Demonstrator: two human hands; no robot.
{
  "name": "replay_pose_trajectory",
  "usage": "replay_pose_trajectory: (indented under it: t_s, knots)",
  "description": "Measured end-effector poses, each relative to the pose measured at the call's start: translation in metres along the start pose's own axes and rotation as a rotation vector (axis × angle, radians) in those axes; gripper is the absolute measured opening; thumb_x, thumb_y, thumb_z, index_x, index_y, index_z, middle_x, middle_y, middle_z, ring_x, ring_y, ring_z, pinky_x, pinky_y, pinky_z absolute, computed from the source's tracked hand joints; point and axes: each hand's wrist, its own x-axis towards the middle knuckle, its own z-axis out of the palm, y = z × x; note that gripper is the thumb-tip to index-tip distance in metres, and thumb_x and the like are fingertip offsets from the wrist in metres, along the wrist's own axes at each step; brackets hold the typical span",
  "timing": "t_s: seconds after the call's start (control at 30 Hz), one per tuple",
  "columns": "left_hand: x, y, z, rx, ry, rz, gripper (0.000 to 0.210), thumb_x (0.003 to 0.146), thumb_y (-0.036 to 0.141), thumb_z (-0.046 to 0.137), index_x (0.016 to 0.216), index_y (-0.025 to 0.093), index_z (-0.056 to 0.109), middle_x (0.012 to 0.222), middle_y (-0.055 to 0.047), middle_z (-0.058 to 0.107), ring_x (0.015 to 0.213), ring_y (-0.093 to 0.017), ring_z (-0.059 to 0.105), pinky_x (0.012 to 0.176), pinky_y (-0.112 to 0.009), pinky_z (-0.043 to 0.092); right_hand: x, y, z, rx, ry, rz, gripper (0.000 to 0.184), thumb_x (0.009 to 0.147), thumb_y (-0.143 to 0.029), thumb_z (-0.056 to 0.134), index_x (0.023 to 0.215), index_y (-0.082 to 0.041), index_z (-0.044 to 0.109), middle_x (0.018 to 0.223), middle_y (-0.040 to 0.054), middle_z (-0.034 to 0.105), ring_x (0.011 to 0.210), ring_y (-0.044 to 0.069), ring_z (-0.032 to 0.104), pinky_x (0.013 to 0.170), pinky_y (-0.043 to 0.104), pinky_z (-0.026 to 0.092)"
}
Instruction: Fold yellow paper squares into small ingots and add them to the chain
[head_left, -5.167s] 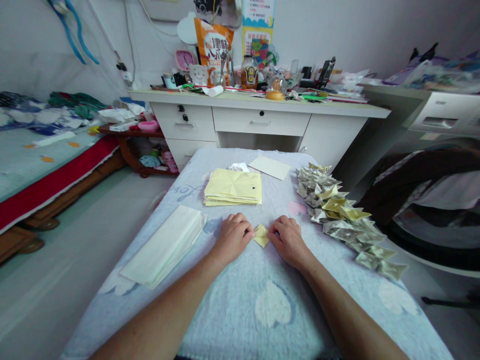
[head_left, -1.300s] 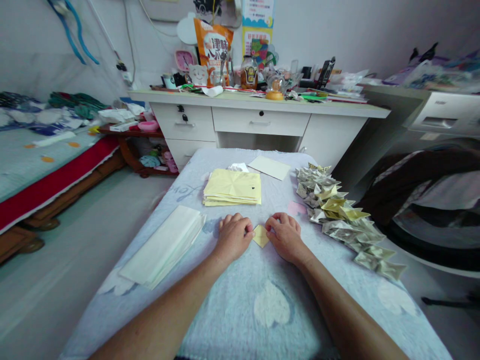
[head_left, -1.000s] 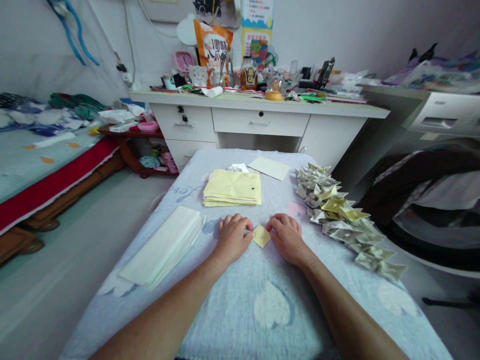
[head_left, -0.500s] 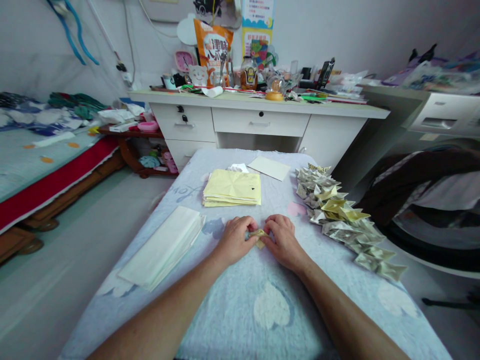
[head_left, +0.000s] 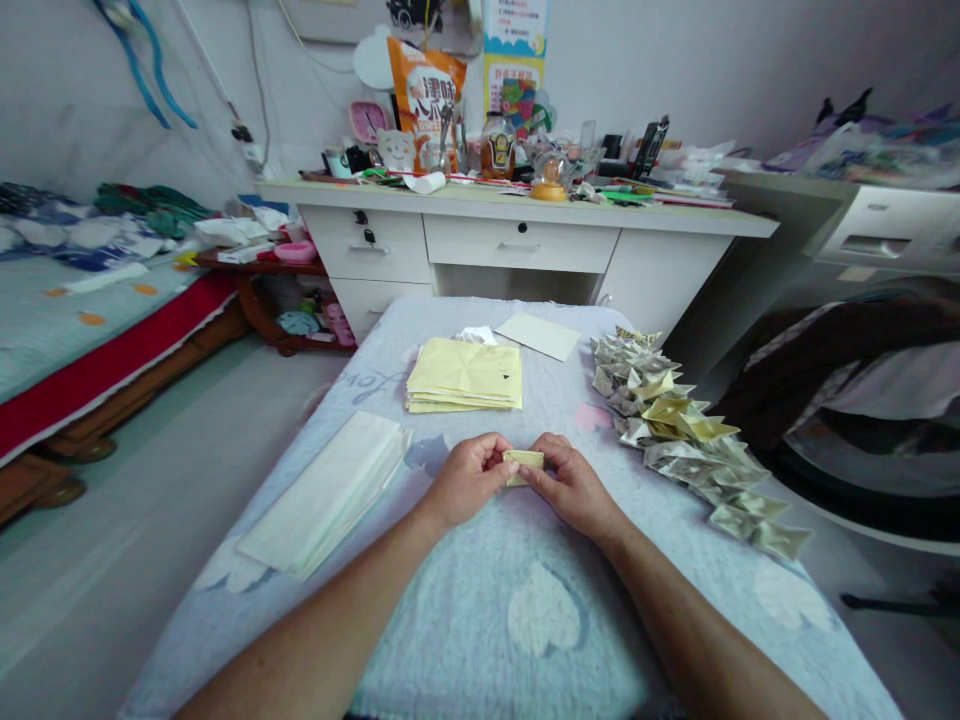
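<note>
Folded yellow paper (head_left: 527,459), small, oblong and crisp-edged, over soft-looking pale-blue cloth (head_left: 472,630). Pinched at its 9 o'clock end by the left hand (head_left: 472,480), thumb and fingers nearly closed; at its 3 o'clock end by the right hand (head_left: 574,488), curled likewise. At 11 o'clock, a creased yellow stack (head_left: 465,373); at 12, a smooth flat card (head_left: 538,335); at 9, long folded white sheets (head_left: 326,495); between 1 and 4, spiky folded-paper pieces (head_left: 679,430).

- small folded paper (head_left: 533,458): pale yellow
- paper stack (head_left: 465,370): yellow, top sheet with a black spot
- folded sheets (head_left: 326,495): off-white
- origami pieces (head_left: 701,465): greyish, a few yellow
- tablecloth (head_left: 450,620): light blue, white hearts
- snack bag (head_left: 420,75): orange, white lettering
</note>
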Motion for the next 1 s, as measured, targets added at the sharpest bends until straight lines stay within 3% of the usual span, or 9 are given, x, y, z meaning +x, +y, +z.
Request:
replay_pose_trajectory:
  t_s: [0.47, 0.63, 0.87, 1.0]
  knots:
    - [-0.0008, 0.0005, -0.0017, -0.012, -0.102, -0.036, 0.013, 0.074, 0.025, 0.059, 0.077, 0.015, 0.051, 0.061, 0.006, 0.045, 0.055, -0.007, 0.041, 0.050, -0.019, 0.029, -0.0008, -0.0039, -0.0060, 0.054, -0.085, -0.006, 0.034, 0.092, -0.036, 0.045, 0.065, -0.018, 0.054, 0.068, 0.0004, 0.050, 0.074, 0.015, 0.049, 0.071, 0.028, 0.039]
    - [-0.0007, -0.0011, -0.0020, -0.020, -0.107, -0.035, 0.012, 0.074, 0.023, 0.059, 0.077, 0.015, 0.051, 0.061, 0.006, 0.044, 0.055, -0.007, 0.040, 0.051, -0.019, 0.029, -0.0012, -0.0027, -0.0066, 0.115, -0.002, 0.065, 0.026, 0.088, -0.037, 0.052, 0.071, -0.018, 0.058, 0.070, 0.0001, 0.052, 0.073, 0.015, 0.049, 0.068, 0.026, 0.038]
    - [-0.0016, -0.0007, 0.0003, -0.069, -0.110, -0.060, 0.016, 0.076, 0.028, 0.061, 0.079, 0.015, 0.052, 0.063, 0.005, 0.047, 0.056, -0.007, 0.044, 0.053, -0.019, 0.033, -0.0008, -0.0030, -0.0065, 0.135, 0.011, 0.047, 0.037, 0.091, -0.042, 0.047, 0.063, -0.018, 0.052, 0.066, -0.0005, 0.050, 0.070, 0.014, 0.049, 0.068, 0.027, 0.038]
    - [0.0000, 0.0005, 0.0001, -0.238, -0.085, -0.058, 0.025, 0.075, 0.034, 0.065, 0.079, 0.016, 0.048, 0.067, 0.004, 0.054, 0.058, -0.008, 0.052, 0.058, -0.022, 0.041, -0.0008, -0.0048, -0.0043, 0.305, 0.023, 0.092, 0.027, 0.088, -0.045, 0.052, 0.084, -0.019, 0.055, 0.076, 0.0000, 0.057, 0.073, 0.014, 0.052, 0.069, 0.026, 0.041]
